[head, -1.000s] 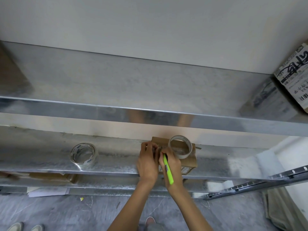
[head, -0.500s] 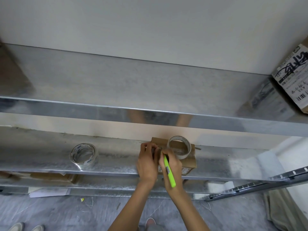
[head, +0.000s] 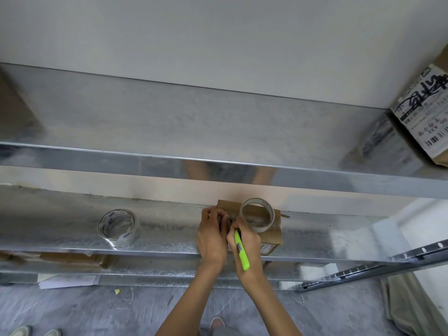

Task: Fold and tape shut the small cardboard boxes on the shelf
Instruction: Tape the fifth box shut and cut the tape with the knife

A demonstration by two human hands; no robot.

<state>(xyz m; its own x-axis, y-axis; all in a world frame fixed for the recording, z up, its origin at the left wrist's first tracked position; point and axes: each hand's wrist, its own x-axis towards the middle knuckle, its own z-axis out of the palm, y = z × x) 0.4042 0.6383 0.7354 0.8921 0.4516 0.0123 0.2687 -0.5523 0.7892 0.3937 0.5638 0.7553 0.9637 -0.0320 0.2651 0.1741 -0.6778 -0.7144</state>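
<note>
On the metal shelf [head: 169, 241] the left hand [head: 212, 238] holds the small cardboard box [head: 271, 235]; the right hand [head: 247, 241] grips a green cutter [head: 242, 251]; 1 tape roll [head: 257, 215] lies on the box, another roll [head: 118, 227] far left

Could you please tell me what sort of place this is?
Probably a storeroom or packing area: bare metal shelving holding a labelled carton, a tape roll near a small box, and a cutter in the right hand.

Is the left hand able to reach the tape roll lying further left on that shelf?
Probably yes: nothing stands on the shelf between the left hand and that tape roll. It would first have to let go of the cardboard box.
</note>
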